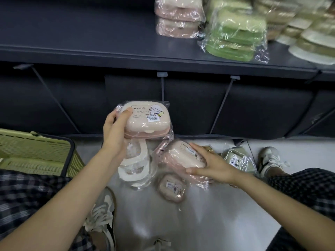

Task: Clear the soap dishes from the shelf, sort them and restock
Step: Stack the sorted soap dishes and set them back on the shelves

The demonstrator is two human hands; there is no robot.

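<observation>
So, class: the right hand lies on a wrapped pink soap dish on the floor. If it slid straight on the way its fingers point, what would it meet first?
The right hand points up-left across the pink soap dish it holds. Straight on, it would probably first meet the white wrapped dishes beneath the left hand's lifted dish, though depth is unclear.

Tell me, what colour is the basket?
Light green basket, seen in the head view.

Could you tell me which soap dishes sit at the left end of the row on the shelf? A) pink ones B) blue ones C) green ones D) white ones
A: the pink soap dishes, stacked in clear wrap, stand leftmost on the shelf, with the green soap dishes to their right.
</observation>
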